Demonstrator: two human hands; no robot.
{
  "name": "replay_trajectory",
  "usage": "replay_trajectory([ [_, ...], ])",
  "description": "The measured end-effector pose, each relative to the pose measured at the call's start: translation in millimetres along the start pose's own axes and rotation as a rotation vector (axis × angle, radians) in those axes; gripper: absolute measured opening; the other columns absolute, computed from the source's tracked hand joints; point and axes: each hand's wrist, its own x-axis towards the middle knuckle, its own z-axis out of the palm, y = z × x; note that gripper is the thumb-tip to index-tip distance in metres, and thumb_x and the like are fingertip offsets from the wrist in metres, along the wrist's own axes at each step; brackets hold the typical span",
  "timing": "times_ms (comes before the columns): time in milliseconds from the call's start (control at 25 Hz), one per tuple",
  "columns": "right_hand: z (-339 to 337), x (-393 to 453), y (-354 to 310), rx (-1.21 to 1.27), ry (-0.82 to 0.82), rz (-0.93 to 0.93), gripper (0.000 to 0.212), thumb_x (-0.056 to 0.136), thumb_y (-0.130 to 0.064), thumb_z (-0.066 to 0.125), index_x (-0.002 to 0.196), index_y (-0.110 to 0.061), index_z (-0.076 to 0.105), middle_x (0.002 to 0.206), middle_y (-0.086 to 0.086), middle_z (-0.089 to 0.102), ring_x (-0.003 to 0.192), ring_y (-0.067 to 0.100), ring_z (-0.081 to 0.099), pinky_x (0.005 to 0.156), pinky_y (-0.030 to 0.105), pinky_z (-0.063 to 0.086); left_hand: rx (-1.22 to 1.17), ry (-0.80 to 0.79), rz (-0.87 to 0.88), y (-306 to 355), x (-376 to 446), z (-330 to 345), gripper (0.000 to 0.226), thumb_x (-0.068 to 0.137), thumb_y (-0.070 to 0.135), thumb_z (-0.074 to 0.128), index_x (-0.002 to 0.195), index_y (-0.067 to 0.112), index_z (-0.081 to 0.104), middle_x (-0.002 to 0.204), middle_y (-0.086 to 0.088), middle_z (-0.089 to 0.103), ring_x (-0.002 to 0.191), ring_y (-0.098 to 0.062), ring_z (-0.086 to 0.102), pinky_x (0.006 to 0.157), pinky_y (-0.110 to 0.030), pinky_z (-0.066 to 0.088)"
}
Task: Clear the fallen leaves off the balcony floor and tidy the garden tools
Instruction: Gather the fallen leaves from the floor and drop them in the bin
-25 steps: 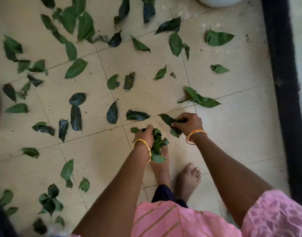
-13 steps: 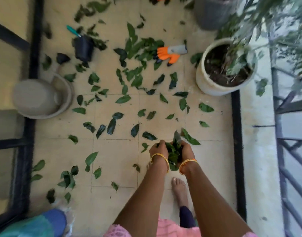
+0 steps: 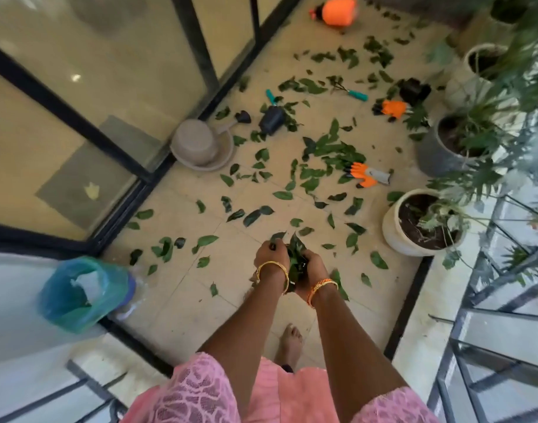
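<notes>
left hand (image 3: 272, 254): fingers curled round the left side of a bunch of leaves (image 3: 295, 261), gold bangle at the wrist
right hand (image 3: 314, 265): cupped under and round the same bunch from the right, gripping it; orange-and-gold bangle at the wrist
bunch position: held between both hands above the balcony floor (image 3: 182, 303), just ahead of a bare foot (image 3: 289, 341)
loose leaves (image 3: 251, 215): scattered over most of the tiles ahead of the hands, densest in a heap near the gloves
bin (image 3: 78, 296): lined with a blue-green bag, mouth open, at the left edge by the door frame, well apart from the hands
orange glove (image 3: 366, 175): lies flat by the leaf heap, between a white pot (image 3: 395, 236) and a grey pot (image 3: 430, 157)
second orange glove (image 3: 394, 109): farther back, near a small black pot (image 3: 414, 90)
teal-handled rake (image 3: 351, 92): lying on the floor among leaves, far side
teal-handled tool (image 3: 272, 97): just beside a tipped black pot (image 3: 272, 119); tool type too blurred to tell
watering can (image 3: 202, 145): beige, against the glass door (image 3: 109, 87), spout pointing right
orange sprayer (image 3: 337, 12): on its side at the far end
plants: potted along the right railing
</notes>
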Motion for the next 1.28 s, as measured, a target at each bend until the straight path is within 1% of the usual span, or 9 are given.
replay_trajectory([
  [120, 39, -22, 14, -0.158, -0.031, -0.012, 0.028, 0.088, -0.026, 0.047, 0.106, -0.009, 0.059, 0.1, 0.015, 0.065, 0.086, 0.03, 0.061, 0.068, 0.037, 0.052, -0.318, -0.079, -0.164, -4, 4, -56, 0.031, 0.091, 0.026, 0.053, 0.107, 0.001, 0.063, 0.11, -0.02, 0.065, 0.093, -0.033, 0.06, 0.084, -0.037, 0.049],
  [320, 126, -36, 55, -0.391, -0.057, 0.014, 0.042, 0.087, -0.023, 0.05, 0.123, -0.003, 0.056, 0.12, 0.021, 0.062, 0.103, 0.036, 0.061, 0.073, 0.041, 0.054, -0.625, -0.017, -0.225, -20, 19, -156, 0.025, 0.086, 0.026, 0.06, 0.098, 0.004, 0.064, 0.098, -0.015, 0.066, 0.087, -0.029, 0.06, 0.083, -0.035, 0.052],
  [480, 209, -34, 118, -0.58, -0.099, 0.047, 0.04, 0.088, -0.023, 0.05, 0.121, -0.003, 0.058, 0.112, 0.019, 0.064, 0.096, 0.033, 0.061, 0.064, 0.036, 0.053, -0.768, 0.127, -0.209, -46, 44, -252, 0.024, 0.09, 0.016, 0.058, 0.109, 0.005, 0.064, 0.103, -0.014, 0.063, 0.089, -0.026, 0.056, 0.087, -0.033, 0.05],
  [640, 284, -30, 195, -0.728, -0.114, 0.039, 0.035, 0.089, -0.026, 0.053, 0.116, -0.005, 0.061, 0.108, 0.016, 0.066, 0.097, 0.031, 0.061, 0.076, 0.039, 0.053, -0.8, 0.228, -0.206, -84, 77, -339, 0.026, 0.09, 0.011, 0.056, 0.112, 0.0, 0.065, 0.111, -0.018, 0.065, 0.091, -0.025, 0.058, 0.08, -0.027, 0.046],
  [800, 348, -20, 261, -0.826, -0.141, 0.038, 0.029, 0.088, -0.027, 0.056, 0.107, -0.006, 0.064, 0.103, 0.017, 0.065, 0.084, 0.032, 0.064, 0.067, 0.039, 0.055, -0.833, 0.293, -0.225, -111, 105, -413, 0.03, 0.092, 0.013, 0.052, 0.114, -0.005, 0.06, 0.101, -0.016, 0.063, 0.084, -0.024, 0.054, 0.075, -0.028, 0.044],
  [960, 397, -1, 302, -0.971, -0.185, 0.028, 0.026, 0.09, -0.024, 0.056, 0.104, -0.004, 0.065, 0.103, 0.018, 0.067, 0.094, 0.034, 0.065, 0.075, 0.042, 0.056, -0.887, 0.35, -0.287, -133, 137, -463, 0.03, 0.093, 0.016, 0.053, 0.117, -0.002, 0.059, 0.105, -0.017, 0.062, 0.087, -0.023, 0.053, 0.078, -0.027, 0.043],
  [1080, 432, 29, 325, -1.029, -0.194, 0.049, 0.023, 0.091, -0.024, 0.055, 0.1, -0.005, 0.065, 0.093, 0.015, 0.067, 0.087, 0.031, 0.064, 0.075, 0.04, 0.056, -0.932, 0.372, -0.328, -148, 180, -486, 0.031, 0.093, 0.018, 0.054, 0.117, -0.001, 0.059, 0.112, -0.02, 0.063, 0.088, -0.024, 0.055, 0.082, -0.029, 0.046],
  [1200, 459, 79, 344, -1.097, -0.187, 0.104, 0.031, 0.09, -0.03, 0.055, 0.107, -0.005, 0.066, 0.103, 0.019, 0.069, 0.097, 0.035, 0.065, 0.085, 0.05, 0.054, -1.015, 0.351, -0.363, -167, 236, -494, 0.029, 0.092, 0.021, 0.056, 0.114, 0.002, 0.06, 0.106, -0.014, 0.064, 0.091, -0.026, 0.059, 0.088, -0.031, 0.049],
  [1280, 479, 132, 356, -1.142, -0.18, 0.123, 0.033, 0.09, -0.031, 0.055, 0.108, -0.006, 0.066, 0.103, 0.019, 0.069, 0.098, 0.036, 0.066, 0.088, 0.052, 0.052, -1.131, 0.304, -0.382, -183, 289, -494, 0.03, 0.09, 0.027, 0.058, 0.113, 0.007, 0.061, 0.114, -0.016, 0.066, 0.1, -0.029, 0.062, 0.095, -0.039, 0.05],
])
